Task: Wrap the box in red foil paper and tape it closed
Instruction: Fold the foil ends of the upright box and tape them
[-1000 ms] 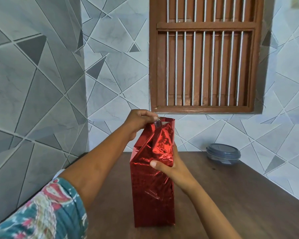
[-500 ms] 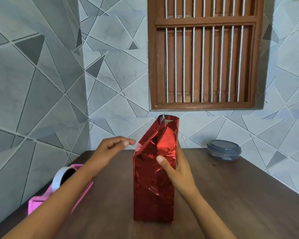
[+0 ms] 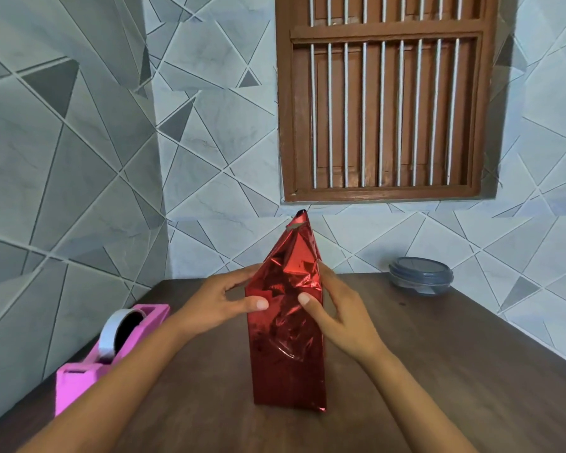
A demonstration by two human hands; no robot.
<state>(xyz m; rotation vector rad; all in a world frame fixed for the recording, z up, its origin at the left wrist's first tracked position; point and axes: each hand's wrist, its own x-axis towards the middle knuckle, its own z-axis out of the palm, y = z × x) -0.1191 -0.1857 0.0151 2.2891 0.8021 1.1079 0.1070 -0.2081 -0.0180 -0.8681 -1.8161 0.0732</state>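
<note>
Upright near the middle of the dark wooden surface (image 3: 438, 371): a tall box (image 3: 286, 354) sheathed in red foil paper (image 3: 288, 266), bottom end flat on the wood. Clamped from both sides at the level where the foil begins to taper. On one side, the left hand (image 3: 216, 299), thumb laid across the front face, the remaining fingers (image 3: 239, 276) curled round the left edge toward the back. On the other, the right hand (image 3: 343, 312), thumb pressed on the front face close to the left thumb without touching it, fingers wrapped round the right edge and mostly hidden behind the foil.

Above the hands, loose foil gathered into a crumpled peak, tip leaning slightly to the right, with a small silvery scrap (image 3: 293, 226) near the top; impossible to tell whether tape or the paper's underside. Lower down, wrinkled and glossy, hugging the box closely, one small corner of foil sticking out at the bottom right.

At the left edge of the surface, a pink tape dispenser (image 3: 79, 384) carrying a roll of tape (image 3: 110, 335), just beside the left forearm and well apart from the box. Far right, near the wall, a low round container (image 3: 420, 284), closed with a grey-blue lid (image 3: 419, 266), well apart from the parcel. Behind everything, a grey tiled wall (image 3: 79, 158) in a geometric pattern and a brown wooden window (image 3: 386, 106) with white bars.
</note>
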